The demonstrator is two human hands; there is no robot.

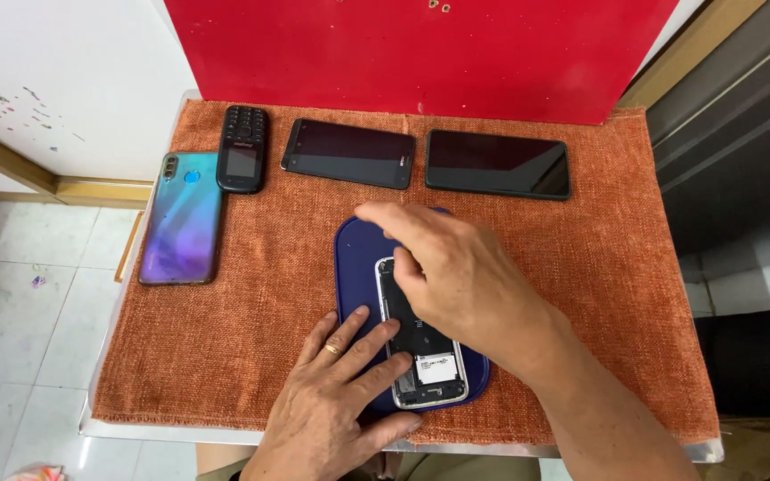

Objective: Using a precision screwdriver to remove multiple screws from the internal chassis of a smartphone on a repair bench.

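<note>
- The small table is covered by an orange woven cloth [581, 267]; a metal edge of the tabletop shows along the near side at 6 o'clock, and a red board [421, 53] stands upright behind it at 12 o'clock
- Around it the room shows white floor tiles [20, 303] at 9 o'clock, a white wall with wooden trim at 10 o'clock, and a dark cabinet face at 3 o'clock; a bare foot of another person rests on the tiles at the far left
- At the cloth's centre lies a dark blue oval mat [354, 258], and on it a small opened phone [425, 356] with its back cover off, so the dark inner board and a white label show; judging by this, opening is done and the work inside is in hand, nothing put back yet
- The right hand [456, 276] covers the phone's upper half, fingers curled and close together, the thumb pressing the frame; whether they pinch any part I cannot tell
- The left hand [340, 392], wearing a ring, lies flat with fingers spread, steadying the phone's left edge
- Untouched along the far edge from 10 to 1 o'clock: a blue-green smartphone [182, 223] face down, a black keypad phone [242, 149], and two dark smartphones [349, 153] [498, 165] face up
</note>
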